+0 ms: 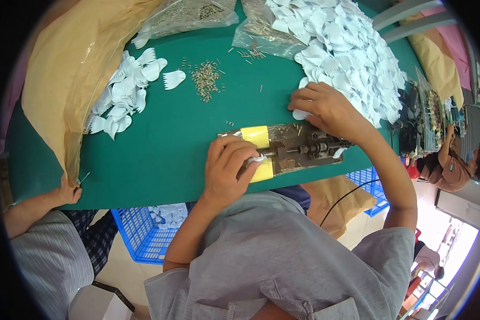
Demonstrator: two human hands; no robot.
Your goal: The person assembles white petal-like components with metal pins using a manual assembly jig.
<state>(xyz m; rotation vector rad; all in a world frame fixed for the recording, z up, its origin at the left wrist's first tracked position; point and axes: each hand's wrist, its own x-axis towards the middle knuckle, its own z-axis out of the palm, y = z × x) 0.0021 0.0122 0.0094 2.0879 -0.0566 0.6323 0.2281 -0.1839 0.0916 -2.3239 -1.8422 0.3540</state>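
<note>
My left hand is closed in a pinch at the near-left end of a small metal bench jig. Between thumb and fingers a small white plastic piece shows; most of it is hidden. Yellow tape wraps the jig's base beside these fingers. Beyond the jig, my right hand reaches to the near edge of a big heap of white comb-toothed plastic pieces. Its fingers are curled over one white toothed piece, partly covered. Another white scrap lies at the jig's right end.
Small metal clips are heaped mid-table, with loose pins farther back. Clear bags stand behind. At left are more white pieces and a brown paper sack, held by a co-worker's hand. Blue crates sit below the table edge.
</note>
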